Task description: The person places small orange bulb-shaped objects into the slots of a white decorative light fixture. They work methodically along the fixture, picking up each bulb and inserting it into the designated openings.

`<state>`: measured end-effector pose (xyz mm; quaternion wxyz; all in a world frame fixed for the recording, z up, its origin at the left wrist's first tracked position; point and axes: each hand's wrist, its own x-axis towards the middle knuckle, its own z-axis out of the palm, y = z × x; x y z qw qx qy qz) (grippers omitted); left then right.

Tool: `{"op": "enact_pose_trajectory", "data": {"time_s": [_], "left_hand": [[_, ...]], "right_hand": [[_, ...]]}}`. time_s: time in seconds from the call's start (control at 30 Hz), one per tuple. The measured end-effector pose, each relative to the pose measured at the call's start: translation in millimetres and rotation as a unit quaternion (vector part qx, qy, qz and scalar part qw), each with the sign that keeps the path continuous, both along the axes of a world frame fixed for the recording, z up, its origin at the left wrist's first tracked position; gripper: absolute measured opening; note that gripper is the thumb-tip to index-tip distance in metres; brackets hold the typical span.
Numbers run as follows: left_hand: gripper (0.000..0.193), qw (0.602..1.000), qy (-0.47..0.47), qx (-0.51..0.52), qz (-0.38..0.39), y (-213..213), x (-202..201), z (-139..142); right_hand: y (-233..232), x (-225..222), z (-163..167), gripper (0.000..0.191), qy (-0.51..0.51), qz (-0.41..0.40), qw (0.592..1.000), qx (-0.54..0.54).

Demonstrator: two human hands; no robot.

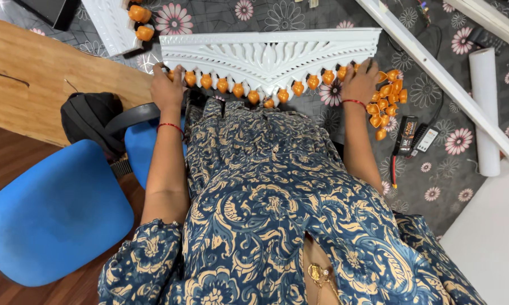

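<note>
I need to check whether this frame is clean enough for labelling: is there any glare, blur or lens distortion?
Head view: even, soft light with faint shadows; slight glare at the top left corner; the white carved panel and orange beads are sharp; the blue chair looks soft; the white bar bows slightly from wide-angle distortion.

Room's getting tight around the white carved panel (268, 53). Its near edge is bristling with orange bell-shaped beads (238, 89), so nothing's slipping in there. Right of the panel, a loose pile of orange beads (385, 101) and a battery pack (406, 135) are crowding things. The flowered cloth (441, 169) beyond those is lying open, until the white paper roll (485, 107).
</note>
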<state>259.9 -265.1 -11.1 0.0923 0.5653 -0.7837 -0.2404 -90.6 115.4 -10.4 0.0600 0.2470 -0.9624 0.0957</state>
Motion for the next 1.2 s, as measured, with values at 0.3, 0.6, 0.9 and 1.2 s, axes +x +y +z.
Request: {"op": "enact_pose_trajectory", "data": {"time_s": [0.3,0.6,0.9,1.2], "left_hand": [[0.058,0.985,-0.154,-0.012,-0.078,19,-13,2],[0.089,0.952,-0.095,-0.044,-0.288,57,-48,15],[0.093,0.891,-0.205,-0.076,-0.399,55,-75,25],[0.088,0.839,-0.251,-0.074,-0.477,33,-85,30]], "right_hand": [[-47,83,36,0.020,-0.293,0.152,0.932,-0.148],[-69,114,29,0.035,-0.250,0.377,0.891,-0.026],[-82,134,3,0.042,-0.201,0.353,0.911,0.072],[-74,147,12,0.058,-0.227,0.230,0.945,0.042]]}}
